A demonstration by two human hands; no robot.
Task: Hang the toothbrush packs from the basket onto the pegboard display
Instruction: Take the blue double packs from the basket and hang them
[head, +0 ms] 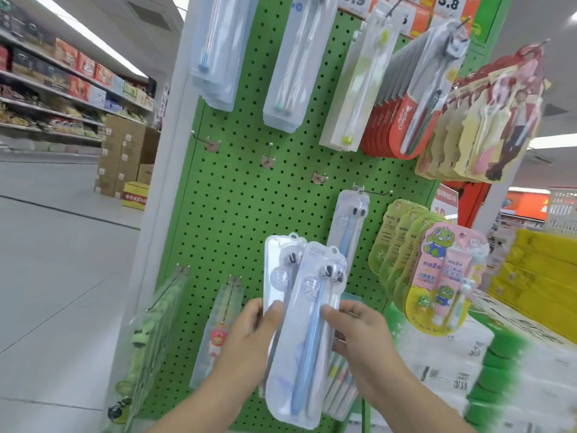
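Note:
I hold two clear toothbrush packs in front of the green pegboard (243, 195). The front pack (307, 335) has a blue brush and leans right; my right hand (359, 335) grips its right edge. Behind it is a second pack (278, 273), pinched by my left hand (249, 335) along its left side. One pack of the same kind (348, 226) hangs on a peg (373, 191) just above and to the right. Three bare hooks (268, 159) stand in a row to the left of that peg. The basket is out of view.
Other toothbrush packs hang across the top of the board, with red Colgate packs (402, 120) at the right. Green and pink kids' sets (443, 276) hang at the lower right. Green character packs (150, 332) hang at the lower left. Store shelves (56, 85) and cartons (125, 154) line the aisle at left.

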